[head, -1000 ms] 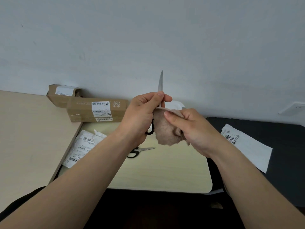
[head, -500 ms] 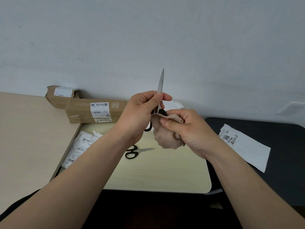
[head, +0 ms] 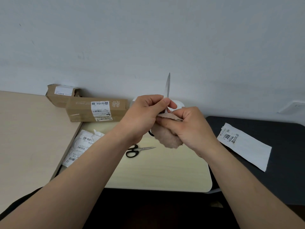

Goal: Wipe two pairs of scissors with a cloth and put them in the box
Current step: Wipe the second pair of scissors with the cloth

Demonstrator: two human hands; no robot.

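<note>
Fingers [head: 162, 103] of the left hand [head: 142, 116] pinch the upright scissors [head: 168, 86]; the right hand [head: 193, 129] clutches the cloth [head: 166, 138] against their base.

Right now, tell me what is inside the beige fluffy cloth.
The beige fluffy cloth wraps black-handled steel scissors: blade tip above, handle edge below; their middle is covered.

Scissors [head: 140, 150] in middle of table [head: 156, 171]; 2 boxes [head: 79, 111] behind-left against wall [head: 148, 38]; packets [head: 80, 146] left of scissors; paper slip [head: 245, 147] well right.
</note>
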